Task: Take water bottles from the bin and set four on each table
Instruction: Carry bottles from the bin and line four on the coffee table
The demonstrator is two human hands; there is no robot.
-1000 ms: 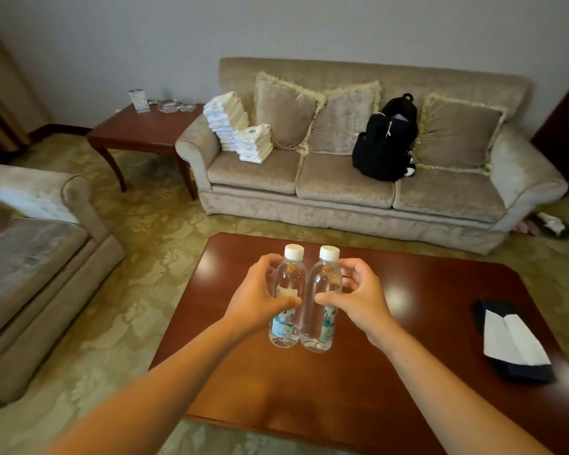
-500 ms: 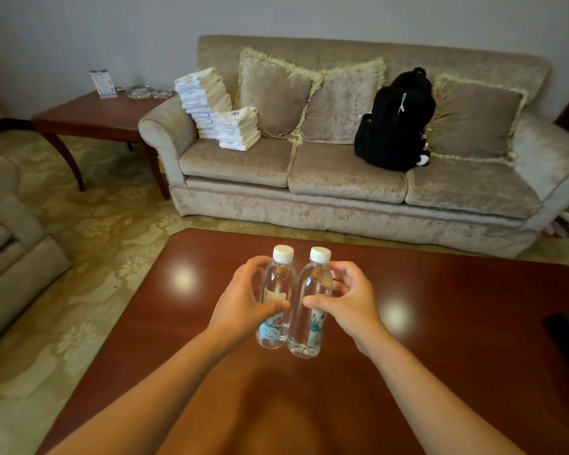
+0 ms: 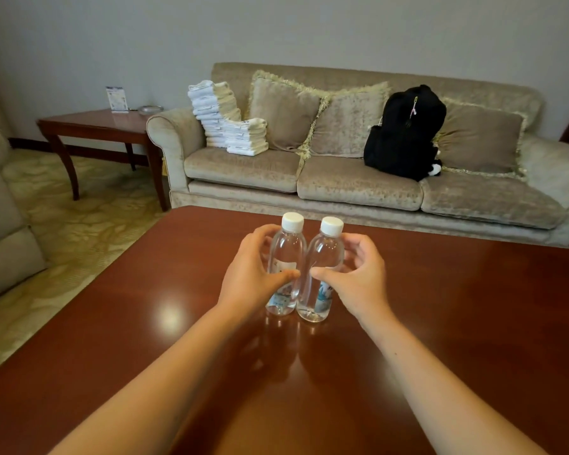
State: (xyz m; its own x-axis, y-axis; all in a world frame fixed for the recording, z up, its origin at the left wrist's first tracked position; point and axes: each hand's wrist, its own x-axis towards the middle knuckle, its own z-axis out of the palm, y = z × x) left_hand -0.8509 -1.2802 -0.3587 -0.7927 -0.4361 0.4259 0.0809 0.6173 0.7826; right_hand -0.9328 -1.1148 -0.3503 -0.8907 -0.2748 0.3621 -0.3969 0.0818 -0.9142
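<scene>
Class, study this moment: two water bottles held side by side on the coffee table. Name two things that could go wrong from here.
1. The left bottle and right bottle touch, so when the left hand or right hand lets go, a nudge to one may topple both.
2. The coffee table looks glossy; a bottle could slide on it.

Both your bare forearms reach forward from the lower edge and converge at the middle. Your left hand (image 3: pixel 252 279) wraps the left bottle (image 3: pixel 286 254), with the thumb across its front and the fingers (image 3: pixel 260 233) behind. Your right hand (image 3: pixel 358 277) mirrors it on the right bottle (image 3: pixel 326 254), thumb on the front, fingers curved loosely round the far side.
</scene>
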